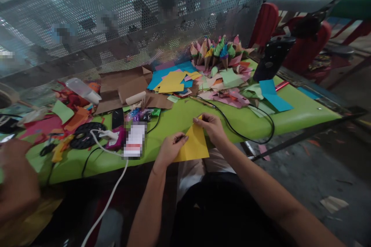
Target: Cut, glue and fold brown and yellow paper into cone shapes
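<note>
A yellow sheet of paper [195, 144], with a slanted upper left edge, is held between my two hands at the near edge of the green table. My left hand [171, 147] pinches its left side between thumb and fingers. At the paper's top corner, my right hand [213, 125] grips it with thumb and fingertips. Left of my hands lies a phone [135, 141] with a lit screen, a white cable running past it. Behind the phone sit several small shiny wrapped pieces [142, 115].
Yellow paper pieces [171, 82] and brown paper [116, 87] lie at the back. Several paper cones [220, 52] stand there too. A black cable [232, 125] loops at right, near a dark tumbler [274, 58]. A co-worker's hand [19, 173] and a yellow glue gun [61, 149] are at left.
</note>
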`<action>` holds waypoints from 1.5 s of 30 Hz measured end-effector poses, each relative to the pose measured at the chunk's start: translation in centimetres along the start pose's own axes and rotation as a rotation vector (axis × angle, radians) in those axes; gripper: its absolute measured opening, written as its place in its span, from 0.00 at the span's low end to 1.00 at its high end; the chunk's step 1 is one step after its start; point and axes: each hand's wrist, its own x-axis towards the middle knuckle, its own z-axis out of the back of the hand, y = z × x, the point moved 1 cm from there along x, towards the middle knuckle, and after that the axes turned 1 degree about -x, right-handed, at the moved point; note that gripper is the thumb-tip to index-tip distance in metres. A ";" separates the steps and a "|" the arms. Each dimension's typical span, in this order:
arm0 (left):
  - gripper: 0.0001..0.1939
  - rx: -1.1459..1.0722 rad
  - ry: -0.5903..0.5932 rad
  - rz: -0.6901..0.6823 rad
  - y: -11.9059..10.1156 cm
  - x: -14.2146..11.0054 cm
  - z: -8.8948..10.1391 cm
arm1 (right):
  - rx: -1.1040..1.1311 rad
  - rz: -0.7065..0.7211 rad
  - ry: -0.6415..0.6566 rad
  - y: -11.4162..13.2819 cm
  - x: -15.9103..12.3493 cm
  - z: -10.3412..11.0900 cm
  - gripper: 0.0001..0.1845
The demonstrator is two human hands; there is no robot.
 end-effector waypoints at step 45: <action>0.19 0.175 -0.020 0.064 0.6 -1.9 4.0 | 0.148 0.099 -0.158 -0.5 0.3 0.4 0.11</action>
